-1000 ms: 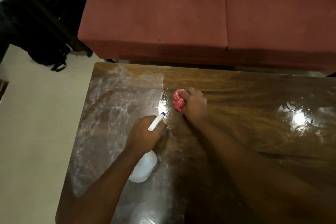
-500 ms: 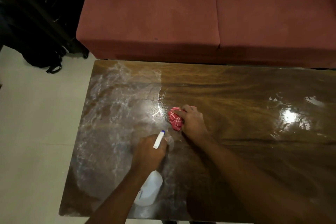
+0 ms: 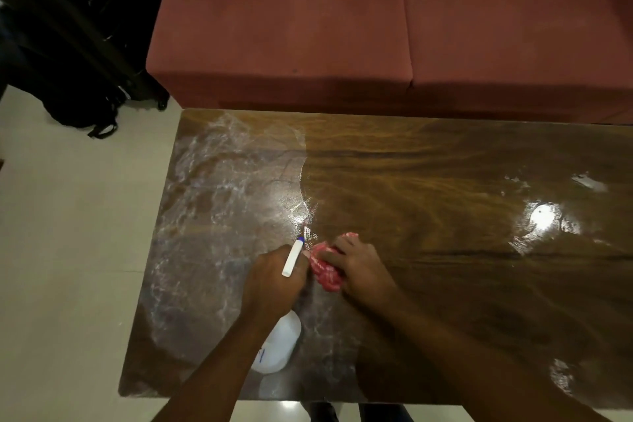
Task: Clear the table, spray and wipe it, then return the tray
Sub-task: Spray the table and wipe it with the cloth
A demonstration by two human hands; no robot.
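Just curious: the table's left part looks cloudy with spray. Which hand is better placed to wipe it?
The right hand: it grips the red cloth on the table, at the edge of the cloudy patch. The left hand holds the spray bottle.

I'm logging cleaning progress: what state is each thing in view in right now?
table: left part filmy with spray streaks, right part glossy.
spray bottle: gripped by the left hand, nozzle pointing away from the person.
red cloth: bunched, pressed on the table by the right hand.
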